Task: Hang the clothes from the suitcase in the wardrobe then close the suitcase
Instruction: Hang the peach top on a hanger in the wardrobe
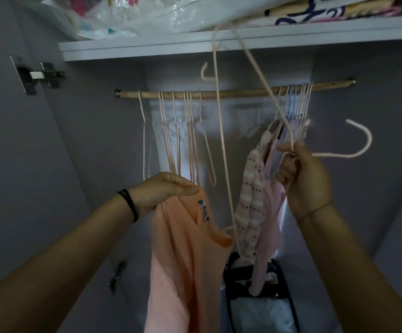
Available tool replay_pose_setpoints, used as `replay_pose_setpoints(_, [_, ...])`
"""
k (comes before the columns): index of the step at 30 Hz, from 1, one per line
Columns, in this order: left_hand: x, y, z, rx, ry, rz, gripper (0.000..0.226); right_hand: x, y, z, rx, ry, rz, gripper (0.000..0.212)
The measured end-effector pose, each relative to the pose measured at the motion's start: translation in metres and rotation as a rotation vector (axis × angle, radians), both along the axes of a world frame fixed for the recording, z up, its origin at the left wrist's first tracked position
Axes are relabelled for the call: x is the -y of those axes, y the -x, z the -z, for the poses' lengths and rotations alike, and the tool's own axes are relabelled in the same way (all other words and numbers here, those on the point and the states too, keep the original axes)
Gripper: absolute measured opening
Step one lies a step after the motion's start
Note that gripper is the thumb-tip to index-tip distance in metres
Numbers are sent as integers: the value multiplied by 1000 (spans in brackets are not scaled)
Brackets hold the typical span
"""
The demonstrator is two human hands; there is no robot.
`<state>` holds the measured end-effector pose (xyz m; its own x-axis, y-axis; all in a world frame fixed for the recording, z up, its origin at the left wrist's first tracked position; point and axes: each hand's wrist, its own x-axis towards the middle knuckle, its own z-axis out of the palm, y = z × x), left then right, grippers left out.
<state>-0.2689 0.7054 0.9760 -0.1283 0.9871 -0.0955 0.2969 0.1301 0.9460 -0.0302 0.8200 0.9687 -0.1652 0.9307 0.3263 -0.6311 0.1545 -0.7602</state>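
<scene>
I face the open wardrobe. My left hand [168,191] pinches the neckline of a peach top [185,260] that hangs down in front of me. My right hand [301,179] grips a pale pink hanger [221,140] near its hook; the hook points right and the hanger's long frame sticks up toward the shelf and down toward the top's neck opening. A wooden rail [231,93] crosses the wardrobe. Several empty pink hangers [183,135] hang on its left half. A striped pink garment [253,207] and more hangers hang at its right. The suitcase is out of view.
A white shelf [243,42] above the rail carries plastic-wrapped bedding [132,15] and folded cloth. The open door with metal hinges [39,74] stands at the left. Dark bags and a pale plastic sack [262,308] lie on the wardrobe floor.
</scene>
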Motion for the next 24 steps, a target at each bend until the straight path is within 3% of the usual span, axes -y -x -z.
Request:
replay_pose_setpoints(6, [2, -11, 4, -2, 28, 110, 14, 6, 9, -12, -232, -27, -266, 34])
replay_pose_setpoints(9, [3, -9, 4, -1, 29, 120, 27, 4, 13, -7, -249, -39, -319, 32])
replay_pose_setpoints(14, [7, 2, 2, 36, 5, 92, 31, -5, 13, 16, -309, 5, -442, 21])
replay_pose_setpoints(17, [7, 11, 0, 78, -12, 59, 31, -8, 19, 32, -227, -7, -450, 26])
replay_pose_setpoints(21, [7, 17, 0, 64, -26, 51, 53, -7, 32, 49, -199, 50, -482, 51])
replay_pose_setpoints(24, [6, 23, 6, 49, -30, 12, 71, -8, 35, 51, -230, 65, -518, 44])
